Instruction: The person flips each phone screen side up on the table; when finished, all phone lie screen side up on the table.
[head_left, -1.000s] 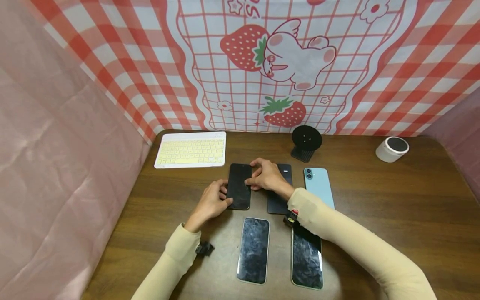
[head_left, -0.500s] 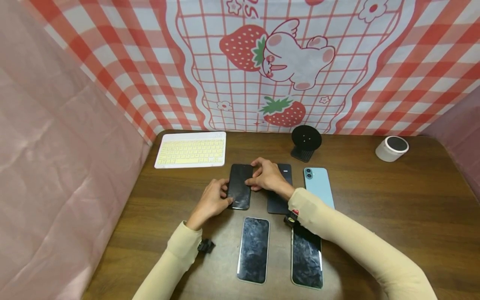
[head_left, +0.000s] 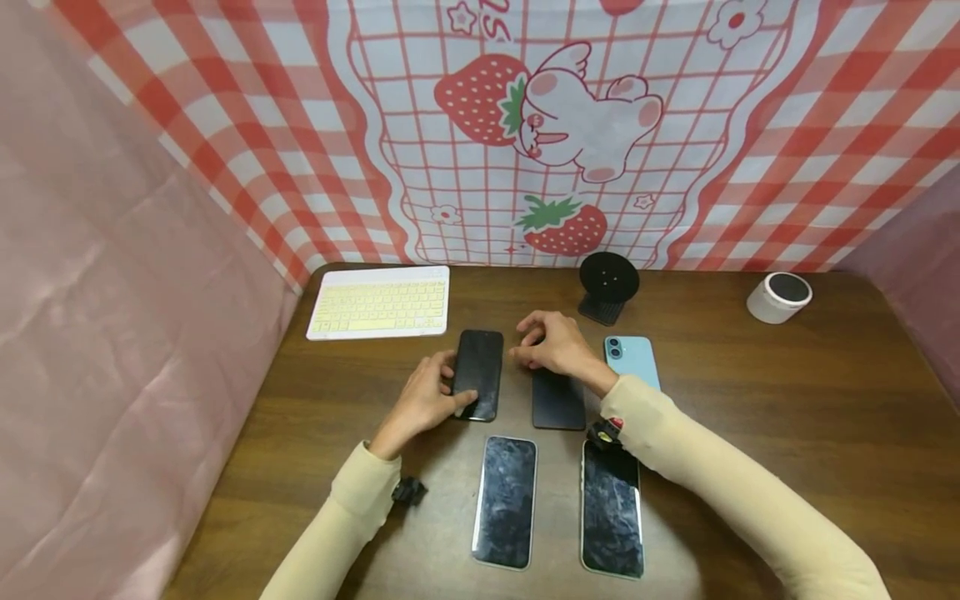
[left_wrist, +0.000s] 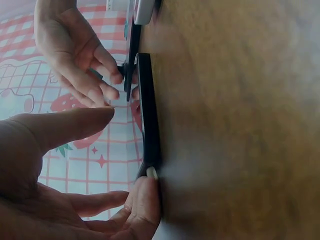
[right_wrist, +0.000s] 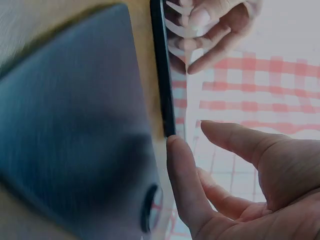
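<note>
A black phone (head_left: 478,375) lies screen up left of the table's middle. My left hand (head_left: 431,398) is at its left side. In the left wrist view, a fingertip of my left hand (left_wrist: 142,205) touches the phone's edge (left_wrist: 148,110), while the thumb stands off the screen. My right hand (head_left: 558,343) hovers, fingers loosely bent around nothing, over the top of a dark blue phone-like slab (head_left: 558,404). In the right wrist view, one fingertip of my right hand (right_wrist: 220,185) overlaps the end of the black phone (right_wrist: 164,75), beside the slab (right_wrist: 75,120).
Two phones, one left (head_left: 506,502) and one right (head_left: 612,510), lie screen up nearer me. A light blue phone (head_left: 633,358) lies face down, partly behind my right sleeve. At the back are a keyboard (head_left: 379,302), a black round stand (head_left: 609,279) and a white cylinder (head_left: 776,300).
My right hand has come off the black phone's right edge and moved right, over the dark blue slab. The left hand stays at the phone's left edge, its thumb further over the screen.
</note>
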